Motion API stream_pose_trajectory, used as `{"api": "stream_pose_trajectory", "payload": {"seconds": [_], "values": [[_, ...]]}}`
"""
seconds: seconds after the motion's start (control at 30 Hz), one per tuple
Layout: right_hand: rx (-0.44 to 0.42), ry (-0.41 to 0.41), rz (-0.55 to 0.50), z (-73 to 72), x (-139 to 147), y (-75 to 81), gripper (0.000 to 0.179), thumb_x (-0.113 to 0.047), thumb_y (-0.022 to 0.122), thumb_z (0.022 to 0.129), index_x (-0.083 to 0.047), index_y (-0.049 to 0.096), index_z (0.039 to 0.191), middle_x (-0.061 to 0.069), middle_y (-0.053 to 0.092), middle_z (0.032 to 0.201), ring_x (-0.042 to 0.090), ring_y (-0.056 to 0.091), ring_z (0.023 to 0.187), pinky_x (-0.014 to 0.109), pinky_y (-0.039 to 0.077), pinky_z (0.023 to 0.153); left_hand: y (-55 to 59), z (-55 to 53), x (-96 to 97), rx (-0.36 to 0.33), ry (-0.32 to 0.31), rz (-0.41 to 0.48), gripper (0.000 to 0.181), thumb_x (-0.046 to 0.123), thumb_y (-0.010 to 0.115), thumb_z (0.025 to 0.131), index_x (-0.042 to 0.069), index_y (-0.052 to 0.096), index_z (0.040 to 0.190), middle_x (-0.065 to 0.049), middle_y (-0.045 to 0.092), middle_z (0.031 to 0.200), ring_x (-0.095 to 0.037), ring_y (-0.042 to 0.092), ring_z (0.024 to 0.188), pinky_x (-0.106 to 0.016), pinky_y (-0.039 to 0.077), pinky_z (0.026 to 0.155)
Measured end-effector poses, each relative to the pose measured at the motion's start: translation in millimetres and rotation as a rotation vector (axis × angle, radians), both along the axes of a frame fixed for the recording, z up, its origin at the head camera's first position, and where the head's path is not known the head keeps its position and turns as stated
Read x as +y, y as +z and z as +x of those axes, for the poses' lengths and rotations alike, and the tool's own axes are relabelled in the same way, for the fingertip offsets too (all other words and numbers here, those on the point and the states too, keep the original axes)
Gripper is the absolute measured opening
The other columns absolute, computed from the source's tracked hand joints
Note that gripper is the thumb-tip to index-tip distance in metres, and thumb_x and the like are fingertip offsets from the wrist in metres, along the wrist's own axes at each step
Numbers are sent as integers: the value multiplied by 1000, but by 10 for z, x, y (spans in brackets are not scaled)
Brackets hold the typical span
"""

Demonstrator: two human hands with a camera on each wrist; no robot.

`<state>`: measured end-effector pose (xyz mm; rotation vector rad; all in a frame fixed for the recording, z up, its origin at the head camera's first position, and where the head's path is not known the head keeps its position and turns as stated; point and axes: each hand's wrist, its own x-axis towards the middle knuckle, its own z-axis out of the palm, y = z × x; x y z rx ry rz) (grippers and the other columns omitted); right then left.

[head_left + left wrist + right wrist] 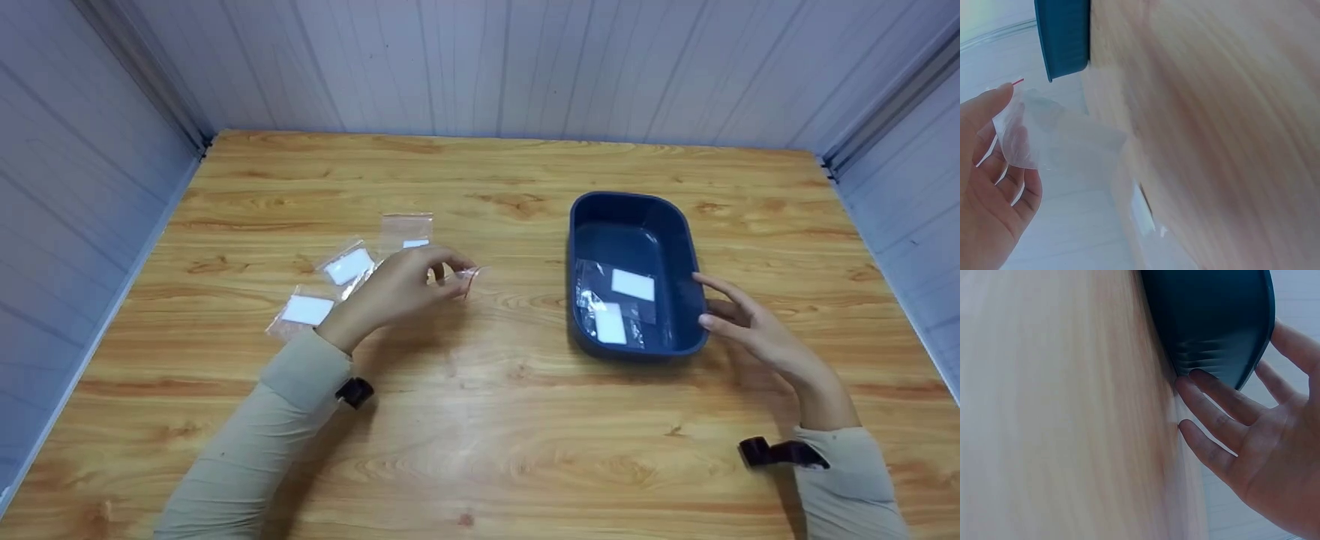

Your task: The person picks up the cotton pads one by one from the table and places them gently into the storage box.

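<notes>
My left hand (401, 285) pinches a small clear zip bag (1067, 132) by its red-lined edge, between thumb and fingertips, above the table. The bag hangs from the fingers in the left wrist view; its contents are hard to make out. Under and beside this hand lie several similar bags with white rectangular pieces, among them one bag (307, 309) at the left and another bag (349, 266) behind it. My right hand (765, 337) touches the right side of a dark blue bin (697, 300) with extended fingers. Two bags with white pieces (633, 285) lie inside the bin.
The wood-grain table (480, 450) carries everything. A pale panelled wall (465, 67) stands behind it, with further walls at the left and right sides. Dark wrist straps (355, 392) show at both sleeves.
</notes>
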<state>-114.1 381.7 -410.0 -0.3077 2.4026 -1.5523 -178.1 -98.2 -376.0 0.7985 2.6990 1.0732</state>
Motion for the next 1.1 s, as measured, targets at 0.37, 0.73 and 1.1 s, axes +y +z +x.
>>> {"api": "stream_pose_trajectory", "payload": {"seconds": [0.37, 0.73, 1.1], "values": [[2, -9, 47, -12, 1, 10, 59, -16, 53, 104, -16, 27, 157, 29, 30, 153, -2, 49, 119, 15, 44, 91, 74, -36, 171, 27, -30, 24, 25, 25, 70, 95, 14, 71, 117, 4, 70, 109, -15, 61, 91, -33, 49, 75], [12, 0, 15, -1, -3, -3, 59, -13, 53, 104, -14, 28, 157, 31, 32, 151, -2, 50, 119, 16, 45, 91, 132, -40, 396, 57, -59, 98, 25, 24, 69, 95, 14, 70, 118, 4, 69, 110, -15, 61, 93, -31, 49, 75], [9, 14, -3, -13, -6, -4, 59, -12, 52, 104, -13, 27, 157, 32, 28, 153, -2, 50, 120, 16, 46, 92, 220, -51, 607, 95, -66, 173, 24, 23, 69, 95, 13, 71, 117, 5, 69, 109, -14, 60, 92, -30, 48, 72]]}}
